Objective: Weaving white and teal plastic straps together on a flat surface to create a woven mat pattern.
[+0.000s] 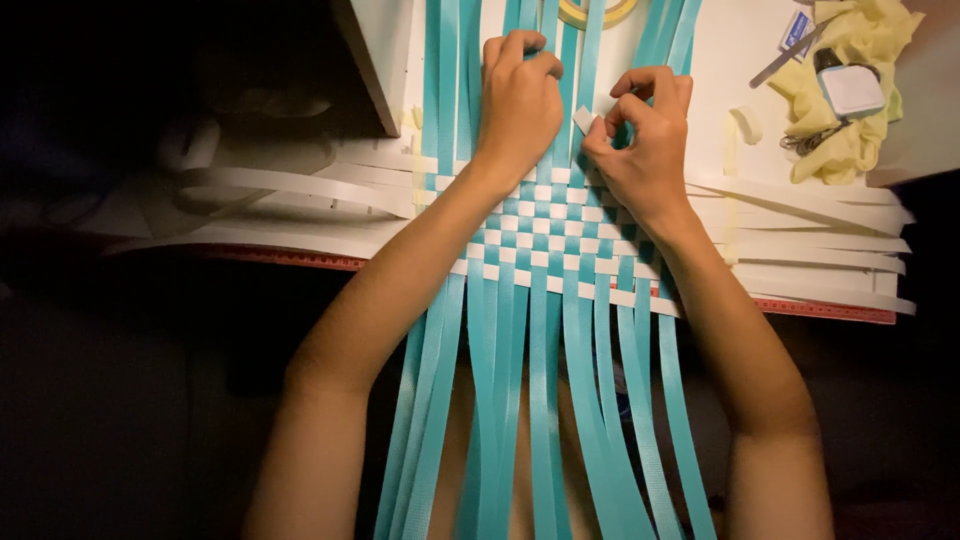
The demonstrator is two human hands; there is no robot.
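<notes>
Left hand point(520, 100) clenched, pressing teal strips point(545, 400) at upper centre; right hand point(645, 150) fingers pinch a white strip point(585, 120) end. Woven patch point(545, 235) mid-frame on tabletop point(740, 60). Risk: pinch slips, white strip backs out, weave loosens. Teal runs top-to-bottom, white left-right.

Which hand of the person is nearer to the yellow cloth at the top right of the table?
The right hand. It is just to the left of the yellow cloth, pinching a white strip. The left hand lies farther left, on the teal strips.
</notes>
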